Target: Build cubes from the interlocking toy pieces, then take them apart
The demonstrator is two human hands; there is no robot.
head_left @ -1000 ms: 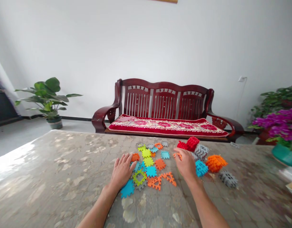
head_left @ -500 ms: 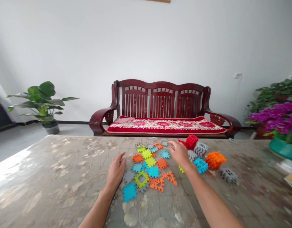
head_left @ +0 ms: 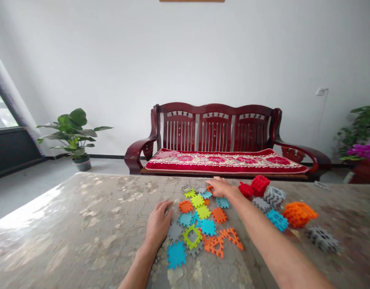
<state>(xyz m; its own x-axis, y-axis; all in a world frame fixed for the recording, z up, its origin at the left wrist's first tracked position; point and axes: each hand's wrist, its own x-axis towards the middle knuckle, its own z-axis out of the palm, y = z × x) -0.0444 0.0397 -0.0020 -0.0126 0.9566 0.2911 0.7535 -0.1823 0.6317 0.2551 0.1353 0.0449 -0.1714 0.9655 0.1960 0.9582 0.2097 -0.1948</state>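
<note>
My left hand (head_left: 158,224) rests on the table just left of the loose puzzle pieces, fingers stretched out and holding nothing. My right hand (head_left: 220,187) reaches over the far end of the spread, its fingers extended over an orange frame piece (head_left: 210,188) that they partly hide. Toothed square pieces lie flat between the hands: a lime one (head_left: 198,201), a blue one (head_left: 176,255), an orange one (head_left: 219,215) and a lime ring-shaped one (head_left: 192,237). Nearer me are orange triangular cut-out pieces (head_left: 214,245). A teal piece (head_left: 222,202) sits beside my right wrist.
Right of my right arm stand stacked red pieces (head_left: 260,185), grey pieces (head_left: 274,196), blue pieces (head_left: 276,220), orange pieces (head_left: 299,214) and dark grey pieces (head_left: 322,239). The patterned table (head_left: 91,224) ends before a wooden bench (head_left: 216,128). A potted plant (head_left: 78,132) stands left.
My right hand has moved left over the far pieces, covering the grey piece there. The view has turned left, so everything sits further right; my left hand stays beside the pieces.
</note>
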